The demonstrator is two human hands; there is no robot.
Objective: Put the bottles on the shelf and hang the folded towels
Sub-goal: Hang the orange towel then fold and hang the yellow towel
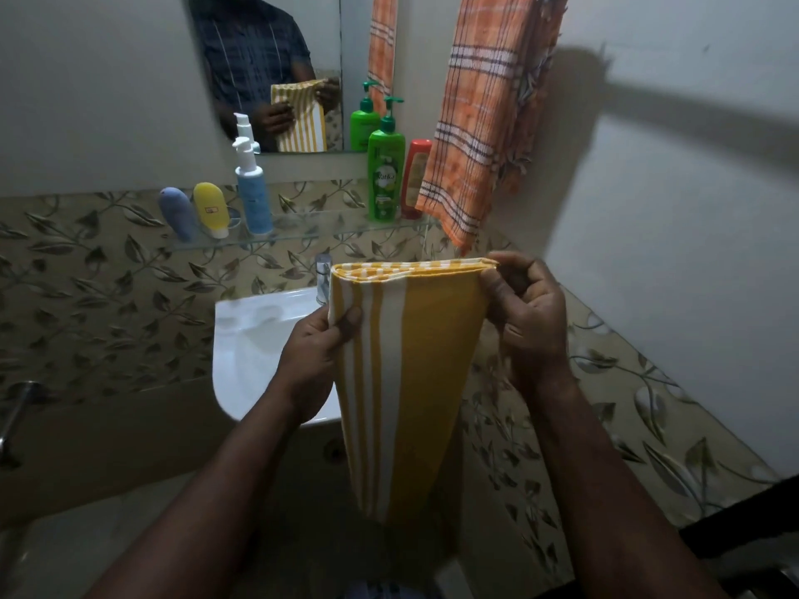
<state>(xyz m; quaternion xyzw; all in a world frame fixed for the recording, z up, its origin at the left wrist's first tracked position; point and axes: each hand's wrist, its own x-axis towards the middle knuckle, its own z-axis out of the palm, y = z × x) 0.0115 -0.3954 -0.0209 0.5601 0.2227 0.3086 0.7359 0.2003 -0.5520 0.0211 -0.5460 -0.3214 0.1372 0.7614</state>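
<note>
With the bottles (386, 179) standing on the shelf (298, 239) and one orange towel (484, 118) hung, we pinch the folded yellow towel (410, 361), unhung, in the left hand (318, 348) and right hand (525, 313) over the sink (259, 339).

From where I stand I count five bottles on the one glass shelf (311, 232): a blue-grey tube (177, 214), a yellow tube (211, 208), a white-and-blue pump bottle (253, 190), a green pump bottle (385, 172) and a red bottle (416, 179). There are two towels, an orange checked towel (480, 123) and a yellow striped towel (415, 361), and two hands, the left hand (318, 352) and the right hand (527, 315). Of the rest there is one each: one mirror (328, 45), one white sink (255, 339), one tap (323, 274).
</note>
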